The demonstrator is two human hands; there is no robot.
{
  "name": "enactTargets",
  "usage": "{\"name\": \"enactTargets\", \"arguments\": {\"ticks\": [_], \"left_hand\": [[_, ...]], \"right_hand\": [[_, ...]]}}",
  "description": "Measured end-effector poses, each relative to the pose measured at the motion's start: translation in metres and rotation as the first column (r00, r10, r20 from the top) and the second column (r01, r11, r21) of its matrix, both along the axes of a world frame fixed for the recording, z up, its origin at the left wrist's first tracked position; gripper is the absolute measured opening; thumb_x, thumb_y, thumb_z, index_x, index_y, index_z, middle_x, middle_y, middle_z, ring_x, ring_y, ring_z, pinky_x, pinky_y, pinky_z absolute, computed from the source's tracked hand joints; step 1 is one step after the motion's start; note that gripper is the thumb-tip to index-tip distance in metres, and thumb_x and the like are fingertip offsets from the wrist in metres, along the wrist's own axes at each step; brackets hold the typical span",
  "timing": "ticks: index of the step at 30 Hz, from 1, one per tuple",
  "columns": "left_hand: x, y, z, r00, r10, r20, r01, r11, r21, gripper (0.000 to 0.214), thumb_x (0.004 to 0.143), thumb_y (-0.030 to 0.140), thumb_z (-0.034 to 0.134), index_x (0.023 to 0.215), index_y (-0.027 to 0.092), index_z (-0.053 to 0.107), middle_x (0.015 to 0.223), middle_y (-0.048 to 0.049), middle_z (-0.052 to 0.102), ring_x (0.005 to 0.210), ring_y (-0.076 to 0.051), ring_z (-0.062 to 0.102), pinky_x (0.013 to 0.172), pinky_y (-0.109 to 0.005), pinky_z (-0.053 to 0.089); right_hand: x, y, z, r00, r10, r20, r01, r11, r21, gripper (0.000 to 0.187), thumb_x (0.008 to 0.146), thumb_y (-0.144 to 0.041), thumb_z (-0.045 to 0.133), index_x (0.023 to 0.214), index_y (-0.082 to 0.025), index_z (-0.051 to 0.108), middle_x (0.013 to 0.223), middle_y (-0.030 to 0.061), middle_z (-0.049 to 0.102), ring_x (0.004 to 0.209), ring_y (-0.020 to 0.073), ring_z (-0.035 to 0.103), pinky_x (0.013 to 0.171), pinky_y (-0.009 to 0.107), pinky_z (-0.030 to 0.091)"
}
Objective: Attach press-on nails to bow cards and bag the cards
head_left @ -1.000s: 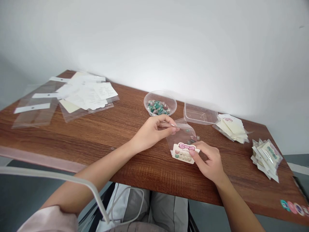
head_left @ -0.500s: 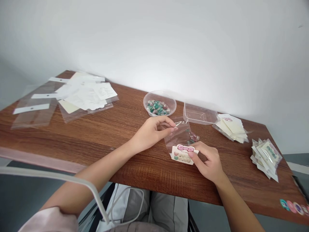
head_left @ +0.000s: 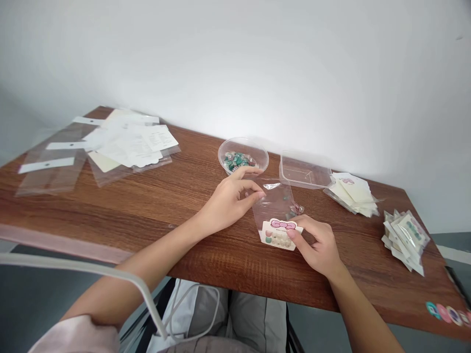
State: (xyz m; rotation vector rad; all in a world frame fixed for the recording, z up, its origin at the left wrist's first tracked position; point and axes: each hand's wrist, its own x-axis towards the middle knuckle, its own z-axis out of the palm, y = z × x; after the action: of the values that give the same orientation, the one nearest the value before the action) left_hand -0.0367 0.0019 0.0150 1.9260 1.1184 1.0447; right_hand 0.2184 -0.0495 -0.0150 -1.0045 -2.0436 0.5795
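L hand (head_left: 230, 201) is pinching the top edge of a clear poly bag (head_left: 274, 208), thumb & fingers (head_left: 257, 194) closing on the plastic. R hand (head_left: 316, 245) is gripping the right end of a white backing card (head_left: 280, 234) w/ a pink bow print, fingers pressing on it, not released. The card is lying at the bag's lower end on the wooden desk (head_left: 110, 208), overlapping the bag; can't tell if it's inside. Hands are working bag & card together. Small pink-teal bits (head_left: 297, 209) are sitting at the bag's right edge, in or under it, unclear. Just behind the bag, a clear square tub (head_left: 305, 171) is standing empty-looking beside a round clear bowl (head_left: 257, 147) of teal-pink pieces (head_left: 238, 161). Stacked cards (head_left: 351, 196) & a pile of bagged cards (head_left: 405, 240) are lying to the right, loose papers & bags (head_left: 128, 144) to the left.
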Motion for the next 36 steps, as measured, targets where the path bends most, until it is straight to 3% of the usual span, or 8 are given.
{"name": "enactTargets", "arguments": {"ticks": [6,10,13,17,21,28,33,36], "left_hand": [[0.002,-0.007,0.0,0.963,0.174,-0.206,-0.091,0.93,0.357,0.02,0.098,0.023,0.063,0.088,0.019,0.08,0.127,-0.0118,0.064,0.119,-0.031,0.054,0.099,-0.052,0.044],[0.001,-0.009,-0.002,0.953,0.241,-0.183,-0.124,0.863,0.49,0.017,0.097,0.024,0.067,0.088,0.021,0.08,0.119,-0.0097,0.066,0.109,-0.028,0.052,0.091,-0.046,0.039],[0.0,-0.008,-0.002,0.951,0.215,-0.223,-0.064,0.841,0.537,0.017,0.099,0.026,0.065,0.09,0.023,0.078,0.106,-0.0065,0.07,0.096,-0.024,0.052,0.083,-0.042,0.033],[0.0,-0.007,0.002,0.961,0.109,-0.255,0.011,0.904,0.426,0.017,0.102,0.023,0.059,0.089,0.021,0.07,0.099,-0.001,0.076,0.095,-0.022,0.058,0.085,-0.043,0.027],[0.0,-0.007,0.006,0.979,0.016,-0.204,0.039,0.964,0.264,0.015,0.1,0.02,0.056,0.087,0.021,0.063,0.107,0.0016,0.08,0.117,-0.025,0.061,0.097,-0.046,0.024],[-0.001,-0.007,0.011,0.979,-0.079,-0.189,0.096,0.992,0.084,0.014,0.101,0.024,0.052,0.089,0.022,0.059,0.124,-0.0008,0.079,0.145,-0.028,0.051,0.113,-0.05,0.015],[0.0,-0.007,0.01,0.977,-0.055,-0.207,0.071,0.995,0.068,0.015,0.101,0.025,0.049,0.089,0.023,0.058,0.125,-0.0008,0.078,0.145,-0.028,0.051,0.115,-0.052,0.015],[0.0,-0.007,0.009,0.974,-0.039,-0.223,0.061,0.994,0.095,0.015,0.1,0.024,0.051,0.088,0.023,0.059,0.124,-0.0008,0.079,0.146,-0.029,0.051,0.115,-0.053,0.014]], "right_hand": [[0.002,0.0,-0.001,0.999,0.008,-0.046,-0.012,0.997,-0.081,0.009,0.097,-0.018,0.065,0.09,-0.022,0.069,0.087,-0.0004,0.076,0.073,0.0134,0.069,0.069,0.024,0.051],[0.003,0.0,-0.001,0.997,0.022,-0.068,-0.029,0.994,-0.106,0.009,0.097,-0.019,0.066,0.09,-0.023,0.068,0.086,-0.0014,0.075,0.071,0.0123,0.067,0.068,0.023,0.05],[0.003,0.0,-0.002,0.998,0.022,-0.066,-0.029,0.994,-0.107,0.008,0.097,-0.019,0.066,0.091,-0.023,0.069,0.087,-0.0012,0.075,0.072,0.0123,0.067,0.068,0.022,0.05],[0.002,0.0,-0.001,0.998,0.025,-0.061,-0.031,0.994,-0.104,0.009,0.098,-0.018,0.065,0.091,-0.023,0.07,0.085,-0.0012,0.075,0.071,0.0125,0.067,0.068,0.023,0.05],[0.001,0.001,0.001,0.997,0.035,-0.062,-0.042,0.992,-0.116,0.01,0.099,-0.019,0.064,0.091,-0.022,0.069,0.086,-0.0004,0.075,0.073,0.0129,0.069,0.069,0.023,0.05],[0.0,0.002,0.003,0.997,0.025,-0.075,-0.034,0.993,-0.115,0.013,0.098,-0.021,0.064,0.085,-0.021,0.068,0.087,0.0022,0.074,0.074,0.0163,0.069,0.068,0.027,0.053],[0.004,0.002,0.004,0.982,-0.071,-0.174,0.049,0.991,-0.125,0.014,0.095,-0.024,0.067,0.082,-0.022,0.073,0.108,0.007,0.073,0.095,0.0233,0.071,0.083,0.035,0.055],[0.013,0.004,0.001,0.901,-0.23,-0.367,0.167,0.966,-0.196,0.011,0.092,-0.031,0.073,0.087,-0.022,0.077,0.104,0.0073,0.07,0.095,0.0225,0.068,0.078,0.032,0.055]]}}
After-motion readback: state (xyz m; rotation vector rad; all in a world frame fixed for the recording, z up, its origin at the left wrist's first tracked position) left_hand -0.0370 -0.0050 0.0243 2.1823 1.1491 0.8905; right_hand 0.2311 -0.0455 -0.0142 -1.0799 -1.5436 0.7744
